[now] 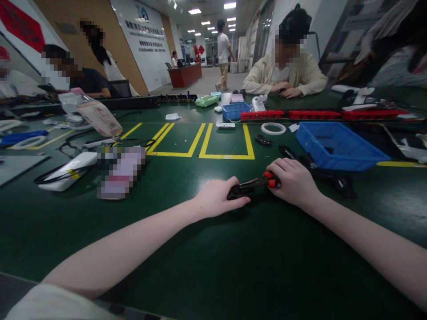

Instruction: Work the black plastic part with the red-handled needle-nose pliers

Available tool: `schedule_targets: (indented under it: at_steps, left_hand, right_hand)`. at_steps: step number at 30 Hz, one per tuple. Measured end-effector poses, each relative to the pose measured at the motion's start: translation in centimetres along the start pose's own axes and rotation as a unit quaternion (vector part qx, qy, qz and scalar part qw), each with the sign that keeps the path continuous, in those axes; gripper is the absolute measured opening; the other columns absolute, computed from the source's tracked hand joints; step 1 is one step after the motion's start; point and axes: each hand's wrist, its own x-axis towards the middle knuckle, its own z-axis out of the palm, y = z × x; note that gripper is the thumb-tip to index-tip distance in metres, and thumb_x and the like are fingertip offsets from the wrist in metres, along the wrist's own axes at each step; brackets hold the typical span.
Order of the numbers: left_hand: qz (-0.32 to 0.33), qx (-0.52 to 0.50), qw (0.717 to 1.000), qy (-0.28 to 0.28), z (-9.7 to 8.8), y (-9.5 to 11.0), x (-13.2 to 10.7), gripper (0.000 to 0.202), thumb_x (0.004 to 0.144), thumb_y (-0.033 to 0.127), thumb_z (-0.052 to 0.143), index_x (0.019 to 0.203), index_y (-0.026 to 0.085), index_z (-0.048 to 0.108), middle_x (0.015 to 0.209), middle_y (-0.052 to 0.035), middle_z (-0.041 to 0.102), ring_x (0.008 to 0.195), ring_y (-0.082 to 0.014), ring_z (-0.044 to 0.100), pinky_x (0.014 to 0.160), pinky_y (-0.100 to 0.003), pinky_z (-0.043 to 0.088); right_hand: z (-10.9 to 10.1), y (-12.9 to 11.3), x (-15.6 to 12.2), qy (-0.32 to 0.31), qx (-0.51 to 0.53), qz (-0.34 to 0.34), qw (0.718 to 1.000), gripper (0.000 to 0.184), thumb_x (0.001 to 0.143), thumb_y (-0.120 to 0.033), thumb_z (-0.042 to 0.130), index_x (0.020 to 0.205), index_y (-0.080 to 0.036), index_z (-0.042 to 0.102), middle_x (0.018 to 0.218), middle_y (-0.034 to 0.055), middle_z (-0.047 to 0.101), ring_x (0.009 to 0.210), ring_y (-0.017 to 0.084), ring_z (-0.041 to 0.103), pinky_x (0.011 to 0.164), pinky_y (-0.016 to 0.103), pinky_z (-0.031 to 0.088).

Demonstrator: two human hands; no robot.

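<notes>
My right hand is closed around the red handles of a pair of pliers, whose dark metal jaws point left. Between the thumb and fingers of my left hand is a small black part. The jaws of the pliers reach over this part; whether they grip it, I cannot tell. Both hands are just above the green table. Beyond my right hand lie similar black pieces, and another black piece rests to its right.
A blue bin stands at the right, with a roll of white tape beside it. Farther back are a small blue basket and red strips. At left lie a phone, a white box and a bottle. A person sits opposite.
</notes>
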Motion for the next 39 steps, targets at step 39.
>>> schedule_targets:
  at_steps: [39]
  left_hand:
    - [0.009,0.017,1.0,0.004,0.01,0.07,0.19,0.041,0.087,0.06,0.049,0.081,0.019,0.054,0.066,0.0021,0.06,0.056,-0.0138,0.055,0.049,-0.022,0.03]
  right_hand:
    - [-0.07,0.01,0.05,-0.002,-0.01,-0.016,1.0,0.015,0.072,-0.021,0.055,0.086,-0.016,0.058,0.087,0.0109,0.062,0.08,0.024,0.054,0.071,0.034,0.041]
